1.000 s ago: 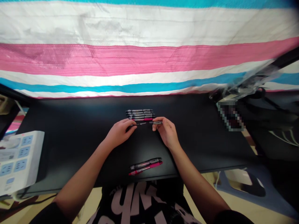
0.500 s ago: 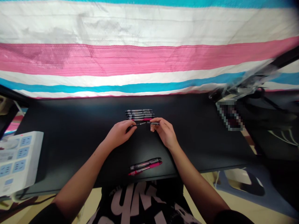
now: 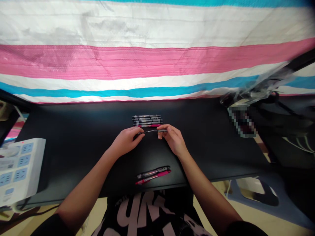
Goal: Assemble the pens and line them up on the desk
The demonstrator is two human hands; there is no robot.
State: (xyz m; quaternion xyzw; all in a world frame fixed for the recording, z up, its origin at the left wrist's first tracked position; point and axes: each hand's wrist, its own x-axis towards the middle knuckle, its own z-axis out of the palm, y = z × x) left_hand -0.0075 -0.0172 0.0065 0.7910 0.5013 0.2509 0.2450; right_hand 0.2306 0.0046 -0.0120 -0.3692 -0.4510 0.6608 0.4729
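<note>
My left hand (image 3: 128, 139) is closed, with thumb and forefinger pinching a thin pen refill (image 3: 150, 131) that points right. My right hand (image 3: 175, 140) grips a grey pen barrel (image 3: 162, 131) between its fingertips. The refill's right end meets the left end of the barrel, the two roughly in line just above the desk. Fingers cover parts of both pieces. Right behind the hands lies a row of several pens (image 3: 147, 120), dark ones with grey grips and a pink one nearest me.
Near the front edge of the black desk (image 3: 81, 131) lie a black pen (image 3: 154, 172) and a pink pen (image 3: 153, 177). A white power strip (image 3: 36, 160) is at the left. A blurred-out object (image 3: 242, 122) lies at the right, below clear plastic wrapping (image 3: 263, 87). A striped sheet (image 3: 147, 62) hangs behind.
The gap between the refill and the grey barrel has closed; their ends now meet. My right hand has shifted slightly left. The pens on the desk have not moved.
</note>
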